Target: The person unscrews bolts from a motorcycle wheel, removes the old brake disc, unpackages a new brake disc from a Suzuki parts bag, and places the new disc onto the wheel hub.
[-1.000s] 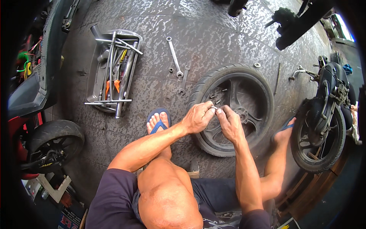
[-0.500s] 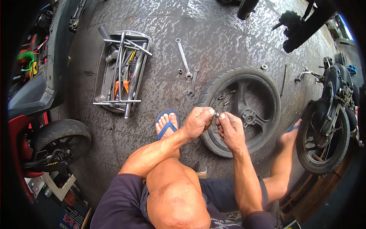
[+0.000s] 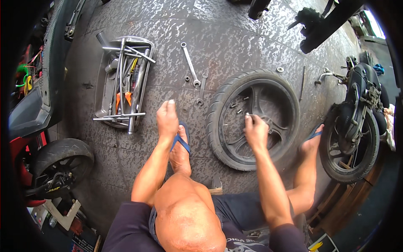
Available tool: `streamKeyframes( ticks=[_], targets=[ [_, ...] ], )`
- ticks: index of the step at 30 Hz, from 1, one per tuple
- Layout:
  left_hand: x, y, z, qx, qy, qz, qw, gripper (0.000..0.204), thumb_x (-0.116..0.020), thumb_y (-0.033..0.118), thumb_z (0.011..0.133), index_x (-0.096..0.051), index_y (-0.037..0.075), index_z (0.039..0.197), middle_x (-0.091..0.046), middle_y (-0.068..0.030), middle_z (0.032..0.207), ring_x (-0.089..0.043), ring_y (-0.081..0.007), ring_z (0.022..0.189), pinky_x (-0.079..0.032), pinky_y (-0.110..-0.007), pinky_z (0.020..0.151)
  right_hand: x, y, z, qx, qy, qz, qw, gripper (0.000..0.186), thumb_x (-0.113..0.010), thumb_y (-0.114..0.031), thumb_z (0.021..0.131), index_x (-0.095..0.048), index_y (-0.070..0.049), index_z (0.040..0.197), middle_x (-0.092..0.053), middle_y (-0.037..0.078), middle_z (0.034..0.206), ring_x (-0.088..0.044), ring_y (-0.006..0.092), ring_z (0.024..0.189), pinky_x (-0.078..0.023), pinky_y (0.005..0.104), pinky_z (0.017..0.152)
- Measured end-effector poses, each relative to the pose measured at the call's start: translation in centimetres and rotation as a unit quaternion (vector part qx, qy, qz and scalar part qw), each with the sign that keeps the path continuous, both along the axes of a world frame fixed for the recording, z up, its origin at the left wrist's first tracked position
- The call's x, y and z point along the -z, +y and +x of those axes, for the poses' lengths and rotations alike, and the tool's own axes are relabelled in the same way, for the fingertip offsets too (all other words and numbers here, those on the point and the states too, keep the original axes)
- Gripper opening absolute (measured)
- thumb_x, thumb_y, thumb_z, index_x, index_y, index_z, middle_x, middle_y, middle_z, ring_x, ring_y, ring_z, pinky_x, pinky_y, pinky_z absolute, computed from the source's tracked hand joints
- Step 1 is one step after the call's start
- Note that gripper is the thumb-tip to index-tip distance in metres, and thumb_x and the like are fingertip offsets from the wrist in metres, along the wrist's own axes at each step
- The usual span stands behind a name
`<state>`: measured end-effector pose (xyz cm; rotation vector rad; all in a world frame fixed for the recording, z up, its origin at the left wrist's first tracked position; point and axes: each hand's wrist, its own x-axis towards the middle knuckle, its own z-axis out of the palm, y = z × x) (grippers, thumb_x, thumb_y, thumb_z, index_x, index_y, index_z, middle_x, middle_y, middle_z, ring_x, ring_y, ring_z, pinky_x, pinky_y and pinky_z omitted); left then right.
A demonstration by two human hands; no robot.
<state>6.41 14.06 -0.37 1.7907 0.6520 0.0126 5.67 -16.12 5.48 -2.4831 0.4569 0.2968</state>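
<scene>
My right hand (image 3: 256,131) is over the spokes of a black motorcycle wheel with its tyre (image 3: 215,138), which lies flat on the floor. Its thumb and fingers are pinched together, with a small pale spot at the tips that I cannot make out. Apart from it, my left hand (image 3: 167,119) hangs above my sandalled foot, slightly blurred. Its fingers are closed, and anything inside them is hidden. Several small bolts (image 3: 239,111) lie within the wheel rim. Left of the wheel are a long combination spanner (image 3: 190,64), a shorter spanner (image 3: 202,89) and a small nut (image 3: 187,79).
A metal tray (image 3: 99,98) at the left holds long steel bars, T-handles and orange-handled pliers. A ring-shaped part (image 3: 280,69) and a thin rod (image 3: 302,83) lie beyond the wheel. Motorcycle parts with a wheel (image 3: 351,161) stand at the right; another tyre (image 3: 63,157) is at the left.
My hands were together over the wheel's left side, pinching a small bolt-like piece. They have parted: the left swung left toward the tray, the right stayed over the wheel. The view shifted slightly.
</scene>
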Motion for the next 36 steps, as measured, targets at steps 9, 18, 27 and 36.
streamKeyframes(
  ticks=[9, 18, 27, 36],
  targets=[
    [3.1, -0.4, 2.4, 0.085, 0.04, 0.306, 0.947, 0.026, -0.062, 0.025, 0.094, -0.067, 0.0, 0.095, -0.068, -0.0211, 0.098, -0.066, -0.0439, 0.088, -0.052, -0.052, 0.076, 7.4, 4.8, -0.3, 0.094, -0.118, -0.046, 0.988, 0.025, -0.068, -0.019, 0.093, -0.073, -0.004, 0.113, -0.065, 0.019, 0.115, -0.068, 0.0393, 0.094, -0.054, 0.0455, 0.082],
    [-0.9, -3.6, 2.6, 0.079, -0.1, 0.21, 0.969, 0.019, -0.069, 0.016, 0.087, -0.07, 0.001, 0.099, -0.064, -0.0126, 0.091, -0.064, -0.0318, 0.085, -0.052, -0.04, 0.08, 8.9, 4.9, 1.7, 0.044, -0.075, -0.061, 0.994, 0.023, -0.068, -0.019, 0.09, -0.072, -0.008, 0.11, -0.064, 0.017, 0.117, -0.067, 0.0409, 0.095, -0.054, 0.0489, 0.083],
    [-1.3, -4.9, 2.1, 0.119, 0.166, -0.341, 0.918, 0.041, -0.058, 0.038, 0.102, -0.066, -0.002, 0.106, -0.071, -0.0124, 0.094, -0.071, -0.0209, 0.079, -0.06, -0.034, 0.071, 4.1, 6.1, 1.6, 0.152, -0.062, 0.095, 0.982, 0.024, -0.071, -0.012, 0.087, -0.071, 0.004, 0.105, -0.071, 0.016, 0.091, -0.07, 0.0219, 0.078, -0.056, 0.0349, 0.075],
    [1.1, -3.2, 2.0, -0.009, 0.233, -0.423, 0.876, 0.026, -0.06, 0.027, 0.098, -0.065, 0.002, 0.099, -0.067, -0.0111, 0.09, -0.069, -0.0236, 0.078, -0.06, -0.037, 0.068, 3.6, 1.7, 4.6, -0.135, -0.154, -0.168, 0.964, 0.031, -0.065, -0.004, 0.079, -0.07, -0.006, 0.11, -0.066, 0.011, 0.109, -0.059, 0.0324, 0.1, -0.048, 0.0444, 0.089]
  ],
)
